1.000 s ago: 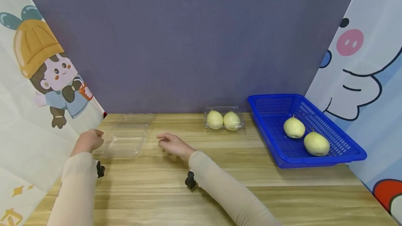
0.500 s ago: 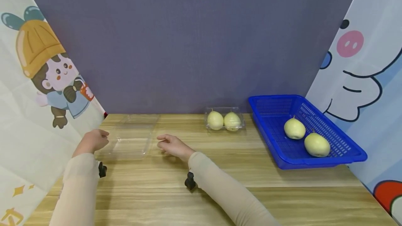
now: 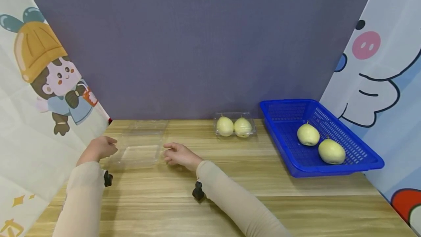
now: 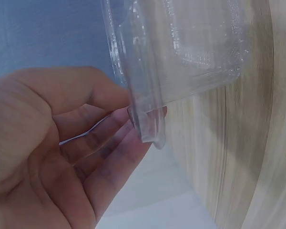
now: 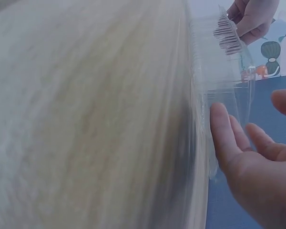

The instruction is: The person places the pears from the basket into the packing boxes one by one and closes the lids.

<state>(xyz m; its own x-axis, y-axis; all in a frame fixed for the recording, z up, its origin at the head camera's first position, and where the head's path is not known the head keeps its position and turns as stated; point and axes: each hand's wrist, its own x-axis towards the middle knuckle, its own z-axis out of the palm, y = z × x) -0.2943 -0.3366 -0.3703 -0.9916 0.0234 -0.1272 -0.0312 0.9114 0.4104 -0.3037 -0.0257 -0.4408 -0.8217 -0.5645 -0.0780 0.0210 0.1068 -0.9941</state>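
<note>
Clearly, the weak point is the clear box [image 3: 139, 154], left of centre in the head view, with its lid [image 3: 148, 125] lying back toward the top of the table [image 3: 164, 202]. Only the left hand [image 3: 98, 148] has a firm hold: in the left wrist view, thumb and fingers pinch the lip at one corner. The right hand [image 3: 181, 155] is beside the opposite edge, fingers loosely bent and apart, gripping nothing; whether a fingertip touches the plastic in the right wrist view, I cannot tell. Nor can I tell if the box sits quite flat.

With thin-looking plastic pinched at one corner, the likeliest trouble is twist: a quick pull from the left could swing the box round or buckle its lip. The lid might flop over too if the box were tipped, since nothing holds it. Clear edges are hard to see against the wood, so the right fingers could misjudge them and nudge the box askew.

The full box [image 3: 235, 133], with two pears inside, is near the picture's centre, and the basket [image 3: 296, 170], at right, holds two loose pears [image 3: 332, 151]. Those, being round, could roll if the basket were knocked.
</note>
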